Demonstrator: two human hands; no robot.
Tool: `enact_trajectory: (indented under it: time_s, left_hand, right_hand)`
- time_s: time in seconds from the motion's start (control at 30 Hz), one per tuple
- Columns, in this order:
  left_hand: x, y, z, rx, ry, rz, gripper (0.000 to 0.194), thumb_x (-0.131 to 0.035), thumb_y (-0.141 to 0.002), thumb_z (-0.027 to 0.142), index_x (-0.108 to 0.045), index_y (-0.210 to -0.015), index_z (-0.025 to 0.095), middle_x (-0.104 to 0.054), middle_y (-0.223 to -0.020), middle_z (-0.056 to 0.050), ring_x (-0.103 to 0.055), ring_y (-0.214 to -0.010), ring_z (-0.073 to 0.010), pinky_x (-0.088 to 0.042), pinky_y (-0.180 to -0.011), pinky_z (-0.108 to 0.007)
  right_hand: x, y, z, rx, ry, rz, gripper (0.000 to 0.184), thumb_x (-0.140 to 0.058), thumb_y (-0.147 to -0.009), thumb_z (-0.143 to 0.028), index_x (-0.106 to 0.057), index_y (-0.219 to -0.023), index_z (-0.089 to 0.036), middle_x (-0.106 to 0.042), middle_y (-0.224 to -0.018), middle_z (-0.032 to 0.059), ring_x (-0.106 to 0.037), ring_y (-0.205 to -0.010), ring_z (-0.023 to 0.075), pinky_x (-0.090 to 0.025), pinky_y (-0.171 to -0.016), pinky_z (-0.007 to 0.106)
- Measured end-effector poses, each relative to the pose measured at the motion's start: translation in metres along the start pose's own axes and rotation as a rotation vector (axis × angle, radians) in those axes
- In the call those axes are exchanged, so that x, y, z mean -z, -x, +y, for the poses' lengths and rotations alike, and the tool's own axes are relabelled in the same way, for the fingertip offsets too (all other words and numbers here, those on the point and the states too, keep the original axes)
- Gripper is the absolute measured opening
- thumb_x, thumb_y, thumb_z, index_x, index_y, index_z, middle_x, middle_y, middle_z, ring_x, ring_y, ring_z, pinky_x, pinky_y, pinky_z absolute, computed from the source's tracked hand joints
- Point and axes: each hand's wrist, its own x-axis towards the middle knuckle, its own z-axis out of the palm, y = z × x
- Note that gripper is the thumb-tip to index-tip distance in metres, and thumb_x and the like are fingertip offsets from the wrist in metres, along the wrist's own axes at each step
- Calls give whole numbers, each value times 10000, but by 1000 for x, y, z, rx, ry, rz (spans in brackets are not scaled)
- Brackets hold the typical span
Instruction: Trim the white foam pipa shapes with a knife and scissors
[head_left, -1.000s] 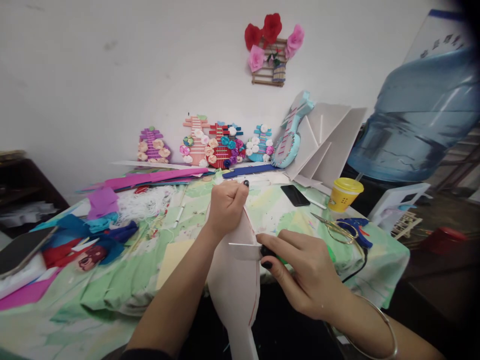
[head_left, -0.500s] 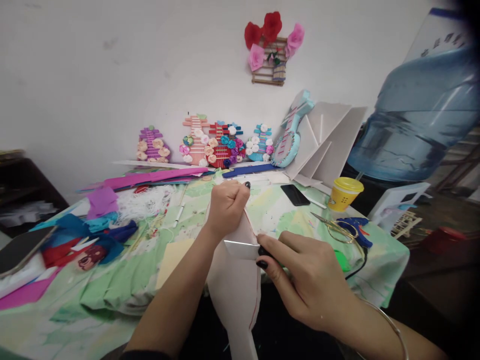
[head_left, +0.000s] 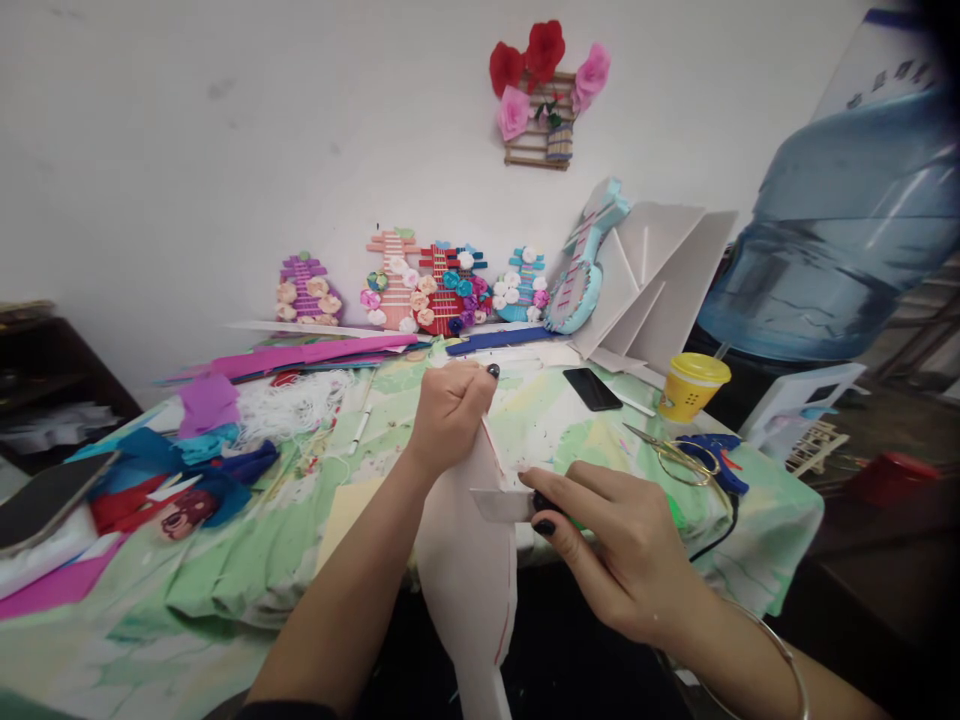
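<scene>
White, stiff and pear-shaped, the board (head_left: 465, 560) sits right in front of the person, its far part over the table edge and its narrow end pointing down toward dark clothing. Red marking (head_left: 511, 605) runs along its right side. From where I stand, the left hand (head_left: 454, 412) is balled into a fist and clamped on the board's far end, dark thumbnail facing away. The right hand (head_left: 626, 545) is closed around a knife (head_left: 496, 505) with a green handle, its broad blade lying crosswise over the board's right edge; the index finger reaches along toward that edge. A thin bracelet (head_left: 787, 660) circles the right wrist.

Underneath, a green patterned tablecloth (head_left: 247, 560) covers the table. To the right of the hands lie a black phone (head_left: 592, 389), gold-handled scissors (head_left: 679, 460) beside a blue tool (head_left: 724, 465), and a yellow-lidded cup (head_left: 694, 388). Leftward I see a white pen (head_left: 360, 430), tangled white string (head_left: 292, 408) and cloth scraps (head_left: 142, 490). Flowered toy lutes (head_left: 394, 285) lean by the wall, and a big blue water bottle (head_left: 832, 230) looms at far right.
</scene>
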Motion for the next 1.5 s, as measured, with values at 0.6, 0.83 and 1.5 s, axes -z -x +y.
enact_trajectory:
  time_s: [0.6, 0.83, 1.5]
  left_hand:
    - [-5, 0, 0, -37, -69, -15, 436, -437, -836, 209, -337, -413, 177, -327, -432, 31, -305, -460, -93, -240, -520, -296]
    - [-4, 0, 0, -31, -69, -18, 438, -442, -832, 224, -335, -410, 177, -320, -430, 31, -303, -458, -94, -237, -511, -293]
    - [-6, 0, 2, -57, -130, -16, 442, -425, -843, 235, -312, -418, 185, -311, -417, 30, -303, -455, -100, -246, -511, -297]
  right_hand:
    - [-4, -2, 5, 46, -13, 58, 299, -444, -863, -281, -583, -1102, -168, -487, -651, 12, -429, -558, 123, -301, -521, 253]
    - [-5, 1, 10, 25, -49, 63, 262, -457, -854, -264, -591, -1060, -172, -468, -624, 0, -421, -539, 119, -292, -505, 248]
    - [-6, -8, 12, 33, -54, 88, 281, -461, -858, -278, -612, -1065, -163, -492, -633, 8, -439, -551, 119, -308, -511, 245]
